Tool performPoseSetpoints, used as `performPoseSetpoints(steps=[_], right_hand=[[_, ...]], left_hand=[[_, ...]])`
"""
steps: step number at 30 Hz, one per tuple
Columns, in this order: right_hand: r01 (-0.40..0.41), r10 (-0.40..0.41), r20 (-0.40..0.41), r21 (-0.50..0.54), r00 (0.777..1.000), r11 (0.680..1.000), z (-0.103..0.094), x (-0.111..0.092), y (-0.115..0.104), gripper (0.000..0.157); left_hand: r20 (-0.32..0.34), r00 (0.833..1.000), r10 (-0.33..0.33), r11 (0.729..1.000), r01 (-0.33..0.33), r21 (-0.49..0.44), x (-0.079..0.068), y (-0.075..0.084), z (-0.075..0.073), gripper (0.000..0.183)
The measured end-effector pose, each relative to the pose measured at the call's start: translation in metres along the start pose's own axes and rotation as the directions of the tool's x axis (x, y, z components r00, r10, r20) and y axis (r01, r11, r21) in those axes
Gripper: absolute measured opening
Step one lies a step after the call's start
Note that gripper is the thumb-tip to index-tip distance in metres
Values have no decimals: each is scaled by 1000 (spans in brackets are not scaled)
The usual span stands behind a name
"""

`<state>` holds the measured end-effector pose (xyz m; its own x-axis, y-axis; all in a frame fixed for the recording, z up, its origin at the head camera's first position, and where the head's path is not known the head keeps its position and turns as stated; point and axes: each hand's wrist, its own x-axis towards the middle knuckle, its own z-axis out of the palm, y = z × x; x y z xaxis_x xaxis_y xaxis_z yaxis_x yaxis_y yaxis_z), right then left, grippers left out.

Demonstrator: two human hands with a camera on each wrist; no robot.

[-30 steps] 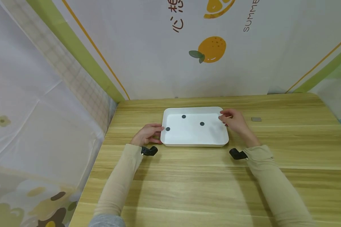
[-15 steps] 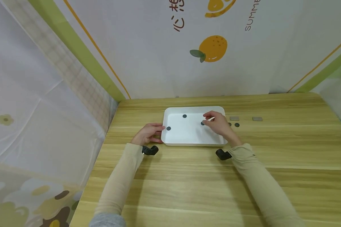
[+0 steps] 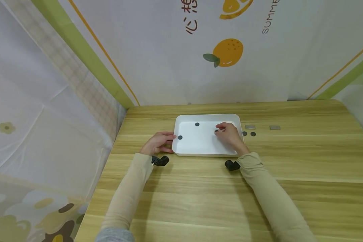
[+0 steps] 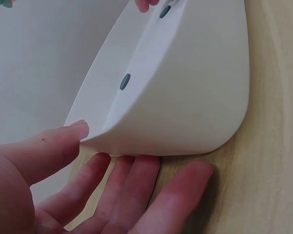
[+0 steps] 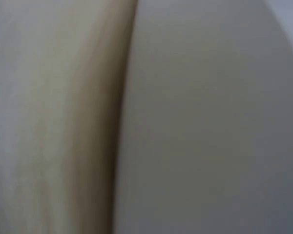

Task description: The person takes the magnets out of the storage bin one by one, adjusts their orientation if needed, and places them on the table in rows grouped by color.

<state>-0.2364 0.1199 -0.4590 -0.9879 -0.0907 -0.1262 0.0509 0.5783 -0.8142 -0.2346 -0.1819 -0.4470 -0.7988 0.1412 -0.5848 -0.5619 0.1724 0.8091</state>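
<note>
A shallow white tray (image 3: 196, 141) rests on the wooden table. My left hand (image 3: 158, 143) grips its left edge, thumb over the rim and fingers against the outer wall, as the left wrist view shows. Inside lie three dark round discs: one near the back (image 3: 197, 124), one by the left wall (image 3: 180, 137) and one toward the right (image 3: 216, 131). My right hand (image 3: 229, 135) reaches in over the tray's right side, its fingertips at the right-hand disc and partly covering it. Whether they pinch it is unclear. Only blurred tray wall and table fill the right wrist view.
Right of the tray, two more dark discs (image 3: 253, 133) lie beside a grey rectangular piece (image 3: 250, 127). A second grey rectangle (image 3: 275, 127) lies farther right. A printed white cloth (image 3: 157, 67) hangs behind the table (image 3: 199, 195).
My right hand has moved left from the tray's right rim to the right-hand disc, uncovering two discs and a grey rectangle on the table. My left hand stays at the tray's edge.
</note>
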Motion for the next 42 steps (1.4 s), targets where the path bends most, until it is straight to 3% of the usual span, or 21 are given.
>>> performPoseSetpoints(steps=[14,33,42], right_hand=[[30,-32,-18,-106,999,994,5,5,12,32],[71,-76,-23,-157,997,985,7,8,14,23],[23,-25,-11,-150,1000,988,4,5,8,20]], left_hand=[[13,1000,14,1000,-14,2,1,-1,0,49],[-1,1000,7,1000,-7,22,2,-2,-1,53],[3,1000,2,1000,-2,20,3,-2,0,51]])
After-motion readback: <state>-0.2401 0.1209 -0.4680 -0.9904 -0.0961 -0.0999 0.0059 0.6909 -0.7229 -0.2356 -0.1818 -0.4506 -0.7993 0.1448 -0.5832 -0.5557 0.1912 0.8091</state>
